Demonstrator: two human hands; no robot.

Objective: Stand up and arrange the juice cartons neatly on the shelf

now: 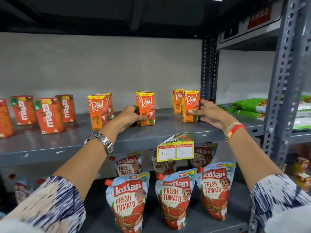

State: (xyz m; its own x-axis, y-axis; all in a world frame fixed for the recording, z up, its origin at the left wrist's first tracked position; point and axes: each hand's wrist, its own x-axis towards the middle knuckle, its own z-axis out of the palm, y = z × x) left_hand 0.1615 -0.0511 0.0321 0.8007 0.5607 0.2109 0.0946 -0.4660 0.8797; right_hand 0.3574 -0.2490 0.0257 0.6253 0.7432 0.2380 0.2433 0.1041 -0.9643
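Real cartons (97, 111) all upright on the shelf (50, 145), three front-back pairs. Left hand (129, 115) fingers wrap the middle front carton (147, 106); right hand (210, 113) fingers clasp the right front carton (191, 105). Probably remaining: squaring rows, skewed Maaza cartons (48, 115).

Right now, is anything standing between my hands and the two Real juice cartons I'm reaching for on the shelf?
Nothing visible does. The left hand grips the middle front carton, and the right hand holds the right front carton. Both stand upright on the shelf.
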